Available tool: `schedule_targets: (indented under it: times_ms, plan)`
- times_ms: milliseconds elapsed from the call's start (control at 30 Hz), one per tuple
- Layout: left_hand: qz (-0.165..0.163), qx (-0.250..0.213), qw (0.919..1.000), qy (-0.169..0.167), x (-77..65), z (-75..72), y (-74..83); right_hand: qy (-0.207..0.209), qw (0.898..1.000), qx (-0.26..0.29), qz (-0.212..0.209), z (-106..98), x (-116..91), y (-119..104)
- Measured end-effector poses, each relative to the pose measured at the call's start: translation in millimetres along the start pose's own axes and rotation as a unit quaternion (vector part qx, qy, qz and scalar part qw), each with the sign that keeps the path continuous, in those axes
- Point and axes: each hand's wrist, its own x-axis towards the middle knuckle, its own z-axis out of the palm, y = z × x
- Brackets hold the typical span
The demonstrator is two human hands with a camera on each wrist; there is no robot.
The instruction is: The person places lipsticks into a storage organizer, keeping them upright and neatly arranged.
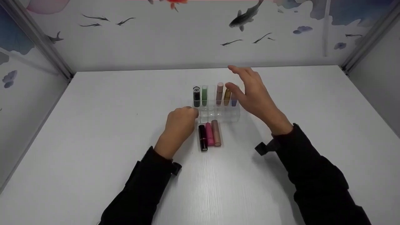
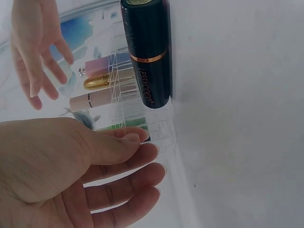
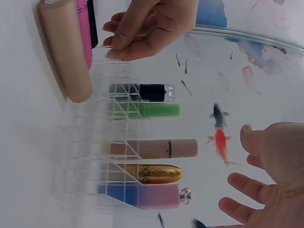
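Observation:
My left hand (image 1: 181,122) is at the near left corner of a clear compartment stand (image 1: 231,117), its thumb and forefinger pinching the edge. Raised over the stand's right end is my right hand (image 1: 254,93), fingers spread, holding nothing. In the back row stand a black tube (image 1: 196,97), a green tube (image 1: 204,95), a beige tube (image 1: 219,93), a gold tube (image 3: 161,174) and a pink-and-blue tube (image 3: 152,195). In front of the stand a black lipstick tube (image 1: 203,137), a pink tube (image 1: 209,134) and a larger beige tube (image 1: 216,132) lie side by side.
The white table (image 1: 93,131) runs back to a wall panel (image 1: 175,40) printed with fish. Side panels with metal posts (image 1: 40,40) border it left and right. A black wrist mount (image 1: 265,148) sticks out below my right wrist.

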Motion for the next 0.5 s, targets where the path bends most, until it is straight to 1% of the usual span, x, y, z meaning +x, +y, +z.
schedule_targets:
  times_ms: [133,267,500]
  plan:
    - [0.0,-0.002,1.0,0.001,-0.1,0.1,-0.7,0.007,1.0,-0.011,-0.008,-8,-1,-1]
    - [-0.002,-0.005,1.0,-0.003,0.0,0.3,-1.3,0.004,1.0,-0.025,-0.012,-11,-5,4]
    - [-0.001,-0.006,1.0,-0.005,0.8,0.8,-0.9,-0.004,0.999,-0.049,0.005,-12,-10,11]
